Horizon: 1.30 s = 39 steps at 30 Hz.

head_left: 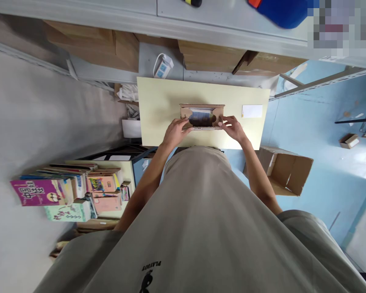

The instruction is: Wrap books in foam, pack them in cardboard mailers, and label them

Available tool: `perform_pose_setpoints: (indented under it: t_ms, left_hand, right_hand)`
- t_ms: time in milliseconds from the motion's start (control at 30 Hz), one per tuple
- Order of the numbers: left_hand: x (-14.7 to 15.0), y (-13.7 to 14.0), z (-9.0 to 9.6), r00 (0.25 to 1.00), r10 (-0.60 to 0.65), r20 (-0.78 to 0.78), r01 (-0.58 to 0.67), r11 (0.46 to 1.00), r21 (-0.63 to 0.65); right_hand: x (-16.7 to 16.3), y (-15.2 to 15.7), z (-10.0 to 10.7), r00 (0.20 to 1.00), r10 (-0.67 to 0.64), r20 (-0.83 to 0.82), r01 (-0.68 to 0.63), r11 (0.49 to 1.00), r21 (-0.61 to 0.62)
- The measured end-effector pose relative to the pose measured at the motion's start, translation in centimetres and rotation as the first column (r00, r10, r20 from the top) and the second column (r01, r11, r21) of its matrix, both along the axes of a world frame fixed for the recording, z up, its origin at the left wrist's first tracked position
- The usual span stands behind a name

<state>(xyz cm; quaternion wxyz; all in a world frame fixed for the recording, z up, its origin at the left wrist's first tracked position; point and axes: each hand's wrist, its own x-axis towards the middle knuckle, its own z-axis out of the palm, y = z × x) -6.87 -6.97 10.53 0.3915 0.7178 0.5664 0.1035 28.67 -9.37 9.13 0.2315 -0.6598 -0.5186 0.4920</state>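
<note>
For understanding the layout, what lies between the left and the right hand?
In the head view, an open cardboard box lies between the left hand and the right hand.

Even, moderately bright light covered the pale yellow tabletop [154,93], with soft shadow falling mostly to the left of the open cardboard box [218,113]. Glare whitened the light-blue floor [311,122] near the right edge, while the space beneath the grey upper shelf [110,10] was dimmer. Wide-angle distortion bowed that shelf and stretched the grey-beige T-shirt [201,203] toward the bottom. Coarse pixelation hid the top right corner, and small print looked soft.
</note>
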Motion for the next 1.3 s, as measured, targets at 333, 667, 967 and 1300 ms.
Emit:
perform_pose_setpoints:
  t_ms: [333, 667, 967, 1300]
  left_hand:
    - [-0.5, 2.0, -2.1, 0.973, 0.216, 0.075, -0.219, 0.976, 0.022]
    - [-1.8, 1.1, -3.6, 0.976, 0.177, 0.127, -0.186, 0.980, 0.068]
    - [-0.6, 0.7, -3.5, 0.961, 0.247, 0.127, -0.256, 0.965, 0.062]
    - [-0.8, 2.1, -4.3, 0.928, 0.320, 0.193, -0.328, 0.944, 0.013]
  right_hand:
    - [-0.5, 1.0, -1.1, 0.973, 0.003, 0.229, -0.027, 0.995, 0.101]
    - [-0.7, 0.3, -0.3, 0.962, 0.117, 0.249, -0.153, 0.979, 0.134]
    - [-1.1, 0.6, -1.1, 0.995, -0.068, 0.076, 0.056, 0.987, 0.153]
    - [-1.0, 1.3, -2.1, 0.993, -0.110, 0.046, 0.105, 0.990, 0.097]
